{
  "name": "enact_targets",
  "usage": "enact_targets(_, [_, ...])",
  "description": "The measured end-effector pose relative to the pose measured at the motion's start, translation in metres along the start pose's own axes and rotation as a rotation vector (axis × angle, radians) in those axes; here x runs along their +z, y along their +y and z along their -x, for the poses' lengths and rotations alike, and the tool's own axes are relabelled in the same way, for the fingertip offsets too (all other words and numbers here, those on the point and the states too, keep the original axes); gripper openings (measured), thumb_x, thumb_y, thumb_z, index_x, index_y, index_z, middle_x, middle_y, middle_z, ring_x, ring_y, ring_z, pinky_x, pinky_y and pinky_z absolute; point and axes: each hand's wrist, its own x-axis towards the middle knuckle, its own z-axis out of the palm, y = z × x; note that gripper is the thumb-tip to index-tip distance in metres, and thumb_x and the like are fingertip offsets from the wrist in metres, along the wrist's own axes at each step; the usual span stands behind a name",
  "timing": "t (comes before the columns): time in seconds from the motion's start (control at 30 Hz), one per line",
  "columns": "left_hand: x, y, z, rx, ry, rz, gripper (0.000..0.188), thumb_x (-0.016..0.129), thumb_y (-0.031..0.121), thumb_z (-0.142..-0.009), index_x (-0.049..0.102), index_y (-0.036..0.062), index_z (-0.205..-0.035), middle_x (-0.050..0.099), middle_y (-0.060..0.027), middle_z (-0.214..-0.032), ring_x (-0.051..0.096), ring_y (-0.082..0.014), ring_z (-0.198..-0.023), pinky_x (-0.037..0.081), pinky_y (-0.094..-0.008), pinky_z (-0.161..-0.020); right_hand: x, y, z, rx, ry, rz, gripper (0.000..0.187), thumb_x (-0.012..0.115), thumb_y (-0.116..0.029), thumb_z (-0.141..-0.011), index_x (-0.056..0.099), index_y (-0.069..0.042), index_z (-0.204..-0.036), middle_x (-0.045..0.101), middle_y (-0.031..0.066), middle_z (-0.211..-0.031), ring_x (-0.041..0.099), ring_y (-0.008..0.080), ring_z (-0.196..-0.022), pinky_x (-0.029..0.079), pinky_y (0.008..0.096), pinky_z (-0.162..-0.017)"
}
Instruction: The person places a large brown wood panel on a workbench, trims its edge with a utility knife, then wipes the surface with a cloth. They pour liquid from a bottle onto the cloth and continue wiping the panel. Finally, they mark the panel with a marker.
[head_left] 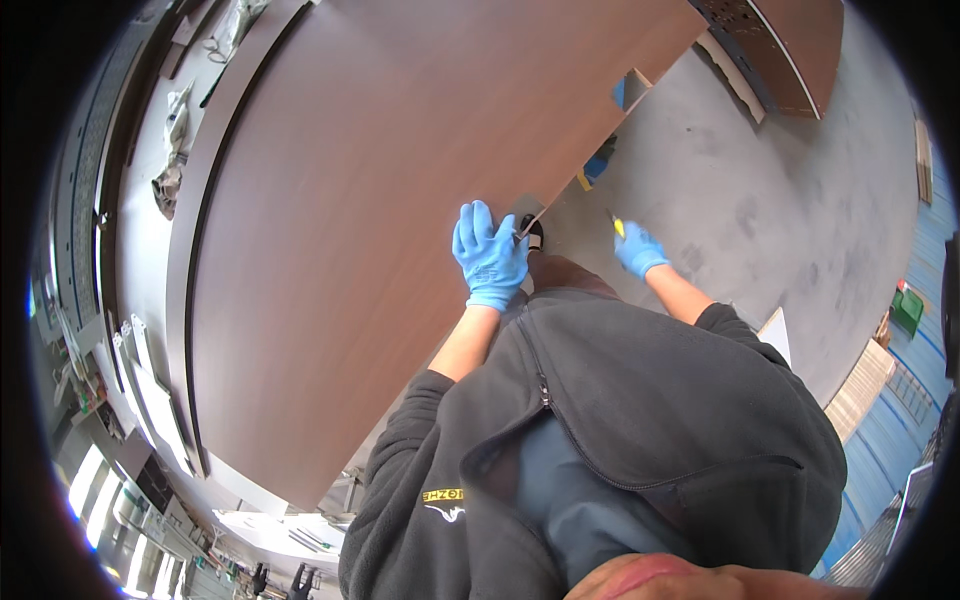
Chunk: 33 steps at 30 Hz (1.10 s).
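Note:
A large brown panel (360, 220) spreads across the left and middle of the view. My left hand (490, 258), in a blue glove, lies on it close to its right edge with the fingers spread. Just beyond the thumb, a small grey rectangular patch (527, 207) shows at the panel's edge. To the right, apart from the panel, my right hand (642, 252) is closed around a yellow-handled utility knife (618, 228). The knife's thin tip points up and to the left. The gloved fingers hide most of its handle.
A dark shoe (532, 232) stands below the panel edge on the grey floor (740, 190). Farther along that edge is a notch with a blue thing (619, 93) in it. Another brown panel (800, 50) stands at the far right. A green bin (907, 310) sits at the right.

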Motion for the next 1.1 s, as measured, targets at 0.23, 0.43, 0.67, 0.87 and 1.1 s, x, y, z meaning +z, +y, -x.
enact_targets(0.23, [0.000, -0.001, -0.002, 0.033, -0.001, -0.036, 0.051, 0.093, 0.037, -0.071, 0.077, 0.0217, -0.116, 0.052, -0.0173, -0.158, 0.046, -0.0475, -0.148, 0.042, -0.0605, -0.114, -0.115, 0.010, -0.040, -0.346, 0.569, -0.240, 0.040, 0.067, -0.037, -0.106, 0.070, -0.010, -0.135, 0.078, 0.0238, -0.120, 0.075, 0.0471, -0.106, 0.061, 0.0540, -0.091])
enact_targets(0.43, [0.010, -0.001, -0.002, 0.038, 0.048, -0.082, 0.047, 0.089, 0.037, -0.072, 0.075, 0.0245, -0.115, 0.052, -0.0175, -0.158, 0.047, -0.0454, -0.149, 0.043, -0.0599, -0.115, -0.170, -0.006, -0.090, -0.384, 0.520, -0.155, 0.039, 0.065, -0.037, -0.106, 0.070, -0.013, -0.137, 0.078, 0.0219, -0.123, 0.074, 0.0451, -0.110, 0.060, 0.0534, -0.095])
enact_targets(0.67, [0.012, 0.002, 0.004, -0.001, 0.004, -0.135, 0.051, 0.090, 0.038, -0.076, 0.073, 0.0252, -0.123, 0.048, -0.0170, -0.167, 0.043, -0.0449, -0.155, 0.038, -0.0614, -0.122, -0.191, 0.000, -0.113, -0.475, 0.414, -0.127, 0.033, 0.064, -0.032, -0.106, 0.070, -0.013, -0.133, 0.077, 0.0210, -0.122, 0.073, 0.0450, -0.109, 0.060, 0.0545, -0.093])
enact_targets(0.87, [0.013, 0.005, 0.004, -0.036, -0.027, -0.171, 0.052, 0.091, 0.037, -0.076, 0.073, 0.0257, -0.123, 0.046, -0.0163, -0.169, 0.041, -0.0442, -0.157, 0.037, -0.0614, -0.123, -0.196, 0.002, -0.117, -0.564, 0.361, -0.112, 0.030, 0.063, -0.030, -0.106, 0.069, -0.011, -0.129, 0.077, 0.0210, -0.118, 0.074, 0.0454, -0.106, 0.060, 0.0561, -0.090])
enact_targets(1.1, [0.009, 0.009, 0.002, -0.051, -0.034, -0.185, 0.048, 0.091, 0.035, -0.077, 0.074, 0.0256, -0.121, 0.046, -0.0160, -0.169, 0.041, -0.0443, -0.157, 0.038, -0.0610, -0.123, -0.206, -0.004, -0.118, -0.524, 0.289, -0.013, 0.029, 0.060, -0.031, -0.108, 0.066, -0.010, -0.127, 0.078, 0.0227, -0.116, 0.076, 0.0460, -0.102, 0.060, 0.0574, -0.089])
